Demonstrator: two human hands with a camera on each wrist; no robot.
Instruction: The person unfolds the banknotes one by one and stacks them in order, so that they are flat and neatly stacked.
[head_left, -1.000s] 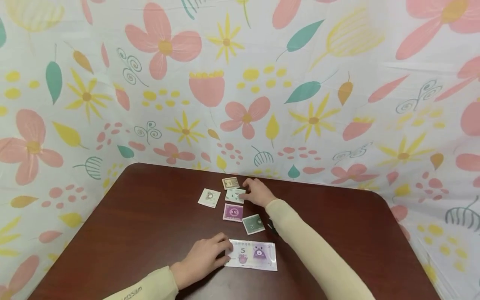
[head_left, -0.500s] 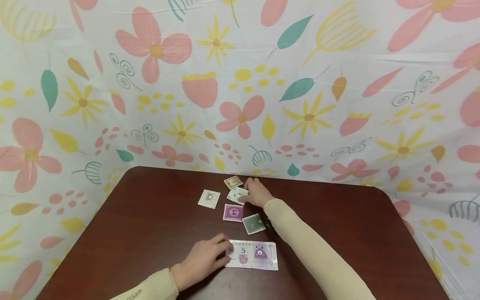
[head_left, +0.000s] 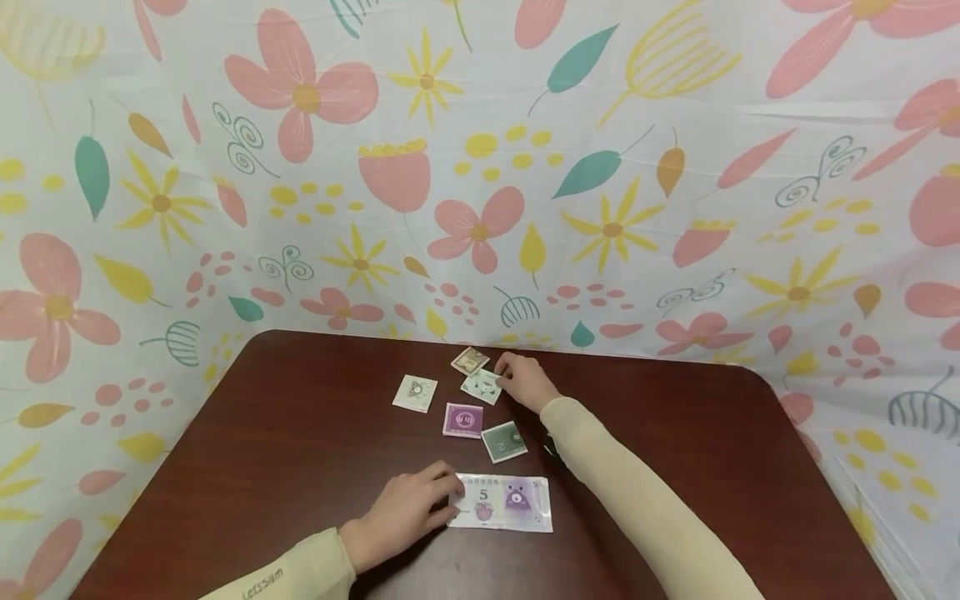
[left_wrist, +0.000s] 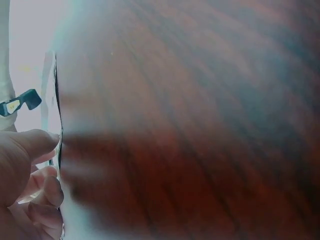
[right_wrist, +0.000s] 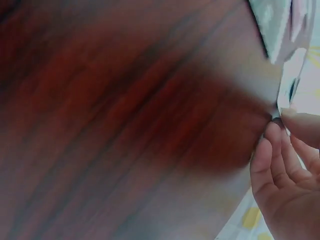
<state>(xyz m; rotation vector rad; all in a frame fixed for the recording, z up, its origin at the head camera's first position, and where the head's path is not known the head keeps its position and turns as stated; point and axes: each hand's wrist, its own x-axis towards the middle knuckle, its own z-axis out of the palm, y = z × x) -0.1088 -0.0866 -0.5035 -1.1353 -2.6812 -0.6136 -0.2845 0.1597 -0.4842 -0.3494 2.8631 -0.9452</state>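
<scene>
A purple play banknote (head_left: pixel 517 505) marked 5 lies flat near the front of the table. My left hand (head_left: pixel 408 508) rests at its left end, fingertips and thumb touching the note, fingers loosely bent. Farther back, my right hand (head_left: pixel 528 383) pinches the right corner of a small folded pale green note (head_left: pixel 480 387) between thumb and fingers. In the right wrist view this thumb (right_wrist: pixel 300 127) and the fingers meet at the note's edge. A folded brown note (head_left: pixel 470 361) lies right behind the pale green one, its near corner against it.
Around them lie a folded white note (head_left: pixel 415 393), a folded magenta note (head_left: pixel 462 420) and a folded dark green note (head_left: pixel 505 442). The dark red table (head_left: pixel 300 433) ends at a floral cloth (head_left: pixel 480 167) hanging close behind.
The pale green folded note has turned on the table and moved slightly right with my right hand. The brown note has also turned and shifted right. My left hand stays on the purple note.
</scene>
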